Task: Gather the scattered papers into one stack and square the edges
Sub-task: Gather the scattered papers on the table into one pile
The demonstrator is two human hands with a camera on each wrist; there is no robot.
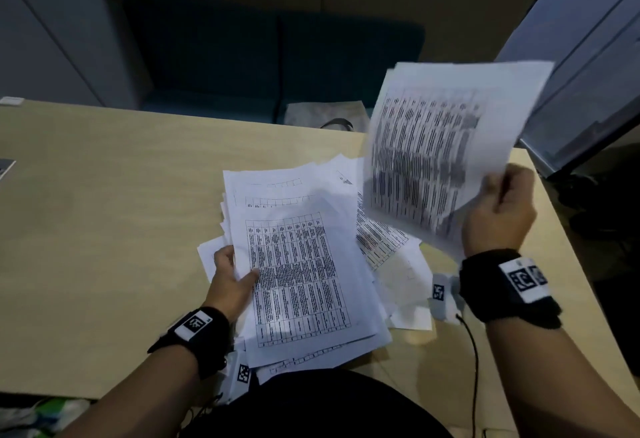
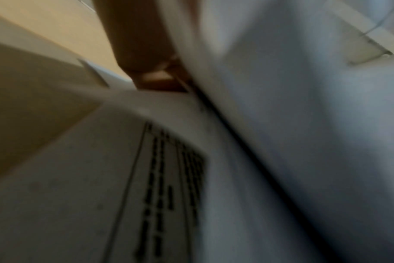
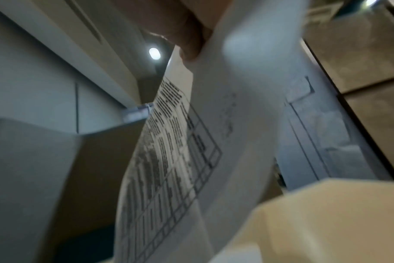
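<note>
1. Head view: the loose pile of papers [image 1: 304, 264] lies centre frame on the table [image 1: 104, 229], long axis running roughly bottom to top with a slight tilt, edges fanned and nowhere near square. The left hand [image 1: 232, 278] grips the pile's left edge, thumb on top of the top sheet, fingers hidden underneath. The right hand [image 1: 498, 212], right of centre, is curled round the lower right corner of a raised batch of sheets [image 1: 446, 146]. That batch is clear of the table and blurred, with its long axis leaning toward upper right. More stray sheets [image 1: 398, 264] poke out from under the pile at lower right.
2. Key relation: the pile sits down-left of the raised batch, so the right hand is the one carrying and the left hand is the anchor. My read is that the batch's long axis needs to rotate a little to match the pile before it lands, or the fan gets worse.
3. Left wrist view: heavily blurred. One finger [image 2: 144, 44] at upper centre is pressed against paper. A printed sheet [image 2: 164, 186] fills the lower half and a blank one rises at right. This fits a pinch on the pile's edge, but the full finger layout cannot be told.
4. Right wrist view: a finger [image 3: 182, 26] at top centre clamps the held sheets [image 3: 169, 151], which curve down through mid-frame with the table grid visible. The table corner is at lower right.
5. Progress estimate: gathering is partway done and squaring has not started.
</note>
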